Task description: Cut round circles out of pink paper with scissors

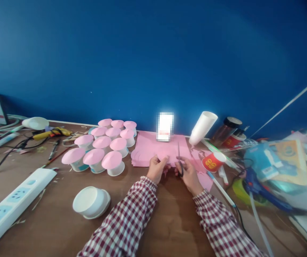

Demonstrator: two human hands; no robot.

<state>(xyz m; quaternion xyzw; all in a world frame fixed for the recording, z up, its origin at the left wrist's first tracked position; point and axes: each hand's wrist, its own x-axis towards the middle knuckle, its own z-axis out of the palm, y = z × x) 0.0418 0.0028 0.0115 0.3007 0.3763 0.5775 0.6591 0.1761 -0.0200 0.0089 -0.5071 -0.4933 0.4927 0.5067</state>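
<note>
Small scissors [180,165] stand with the blades up in my right hand [189,175], whose fingers are closed round the handles. My left hand [157,169], thumb bent toward the fingers, pinches a piece of pink paper [165,169] just left of the scissors. Most of that piece is hidden by the hand or blends into the stack behind it. Both hands are at the front edge of a stack of pink paper sheets [144,148]. Pink paper scraps [204,178] lie beside and beneath my right wrist.
Left of the sheets stand several white cups with pink cone tops [112,159]. Nearer lie a white tub [89,201] and a power strip [16,196]. A phone [164,126] leans at the wall. Rightward are stacked white cups [203,126], a red paper cup [212,162] and a blue glue gun [262,191].
</note>
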